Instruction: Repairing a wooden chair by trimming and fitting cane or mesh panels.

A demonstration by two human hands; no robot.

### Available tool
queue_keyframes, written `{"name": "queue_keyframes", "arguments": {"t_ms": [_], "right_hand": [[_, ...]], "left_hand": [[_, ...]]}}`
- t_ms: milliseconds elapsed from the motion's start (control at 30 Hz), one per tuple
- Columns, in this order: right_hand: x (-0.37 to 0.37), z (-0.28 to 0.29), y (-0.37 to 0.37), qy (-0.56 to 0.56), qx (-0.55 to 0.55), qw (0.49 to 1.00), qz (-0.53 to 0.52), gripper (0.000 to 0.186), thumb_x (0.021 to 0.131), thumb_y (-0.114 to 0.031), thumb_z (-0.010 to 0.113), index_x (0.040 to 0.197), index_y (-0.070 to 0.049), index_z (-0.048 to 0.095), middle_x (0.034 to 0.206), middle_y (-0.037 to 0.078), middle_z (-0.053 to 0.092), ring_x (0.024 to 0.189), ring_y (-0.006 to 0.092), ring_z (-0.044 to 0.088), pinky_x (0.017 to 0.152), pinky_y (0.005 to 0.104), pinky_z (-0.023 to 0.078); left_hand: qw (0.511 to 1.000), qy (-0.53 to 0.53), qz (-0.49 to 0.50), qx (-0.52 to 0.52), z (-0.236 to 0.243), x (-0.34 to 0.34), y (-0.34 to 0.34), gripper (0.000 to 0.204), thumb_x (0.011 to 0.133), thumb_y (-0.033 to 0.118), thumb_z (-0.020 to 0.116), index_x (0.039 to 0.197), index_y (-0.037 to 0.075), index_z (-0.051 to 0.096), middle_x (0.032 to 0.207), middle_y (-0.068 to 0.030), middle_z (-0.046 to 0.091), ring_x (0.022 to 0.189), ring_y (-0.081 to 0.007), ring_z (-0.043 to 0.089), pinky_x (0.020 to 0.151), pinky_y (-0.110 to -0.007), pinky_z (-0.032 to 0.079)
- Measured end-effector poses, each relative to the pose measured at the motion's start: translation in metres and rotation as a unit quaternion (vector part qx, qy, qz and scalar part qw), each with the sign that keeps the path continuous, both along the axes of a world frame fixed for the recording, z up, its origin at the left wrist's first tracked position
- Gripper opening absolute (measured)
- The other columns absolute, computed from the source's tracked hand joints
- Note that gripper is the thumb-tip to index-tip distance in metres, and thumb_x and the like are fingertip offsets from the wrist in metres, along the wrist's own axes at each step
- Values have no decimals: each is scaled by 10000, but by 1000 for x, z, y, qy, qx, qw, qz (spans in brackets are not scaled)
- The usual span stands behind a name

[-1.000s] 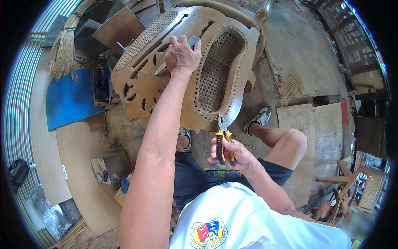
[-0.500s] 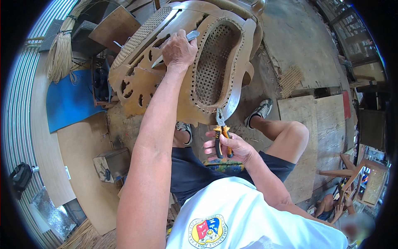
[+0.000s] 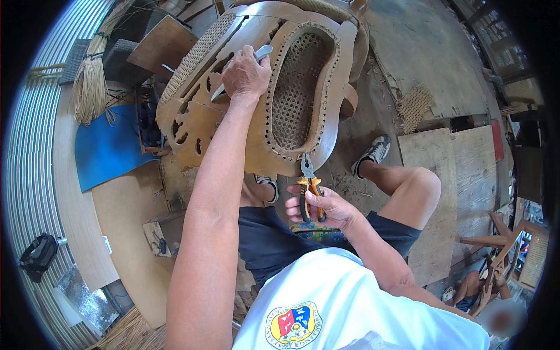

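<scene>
A carved wooden furniture frame (image 3: 233, 131) lies in front of me. Its oval opening has woven cane mesh (image 3: 294, 93) inside and a row of small holes along the rim. Closed around a pale pointed tool (image 3: 264, 52), my left hand (image 3: 246, 76) rests over the carved middle of the frame; the tool's white tip sticks out below the fist. My right hand (image 3: 326, 207) grips combination pliers (image 3: 307, 186) with orange and black handles. The pliers' jaws reach the near end of the oval rim; whether they pinch anything there is too small to tell.
A bundle of cane strands (image 3: 90, 87) hangs at the left, above a blue sheet (image 3: 111, 149). A loose piece of cane mesh (image 3: 415, 105) lies on the floor at right, beyond plywood boards (image 3: 429, 192). Another person (image 3: 475, 291) sits at the lower right by a wooden chair (image 3: 528, 256).
My left hand has shifted slightly down and left with the pointed tool. The pliers stay at the rim's near end, their handles a little closer together. The view has turned slightly.
</scene>
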State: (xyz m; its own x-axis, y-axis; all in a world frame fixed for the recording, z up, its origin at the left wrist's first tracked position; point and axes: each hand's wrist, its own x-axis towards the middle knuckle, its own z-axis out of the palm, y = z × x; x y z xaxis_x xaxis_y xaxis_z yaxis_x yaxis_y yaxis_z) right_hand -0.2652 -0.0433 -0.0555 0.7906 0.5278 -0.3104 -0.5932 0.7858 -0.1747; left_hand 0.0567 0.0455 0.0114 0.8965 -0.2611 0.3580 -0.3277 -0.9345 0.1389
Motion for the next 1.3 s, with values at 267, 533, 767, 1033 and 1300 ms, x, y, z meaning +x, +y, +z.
{"name": "queue_keyframes", "arguments": {"t_ms": [267,533,767,1033,1300], "right_hand": [[4,33,16,46,12,998,-38,164,954,-226,668,981,-91,578,747,-30,457,666,113,437,634,285,409],[24,115,-31,-248,-411,864,-150,238,953,-276,677,916,-85,539,755,-7,532,655,74,503,571,257,417],[13,106,-92,-115,-582,767,-243,207,990,-228,643,1008,-29,588,801,41,578,690,101,572,605,272,469],[-47,35,-40,-43,-325,943,62,545,1003,-397,607,1296,59,551,769,50,651,812,202,706,703,316,570],[-25,-2,-14,-48,16,997,59,635,1027,-386,532,1442,65,364,842,141,727,1064,370,690,869,503,592]], "left_hand": [[1000,7,9,-11,-3,1,1,308,923,418,620,979,117,586,978,-120,694,893,-334,696,743,-486,547],[1000,-9,3,-3,-2,2,0,334,935,433,595,981,103,581,989,-133,691,904,-353,691,754,-504,548],[1000,7,4,-3,-1,2,2,326,924,398,611,1004,83,591,987,-146,690,911,-347,692,775,-483,554],[1000,7,6,-4,0,0,0,314,915,396,628,994,96,584,975,-135,685,926,-333,689,805,-487,545],[1000,15,9,5,-1,2,0,316,915,403,627,987,98,580,972,-130,683,923,-331,688,793,-484,545]]}}
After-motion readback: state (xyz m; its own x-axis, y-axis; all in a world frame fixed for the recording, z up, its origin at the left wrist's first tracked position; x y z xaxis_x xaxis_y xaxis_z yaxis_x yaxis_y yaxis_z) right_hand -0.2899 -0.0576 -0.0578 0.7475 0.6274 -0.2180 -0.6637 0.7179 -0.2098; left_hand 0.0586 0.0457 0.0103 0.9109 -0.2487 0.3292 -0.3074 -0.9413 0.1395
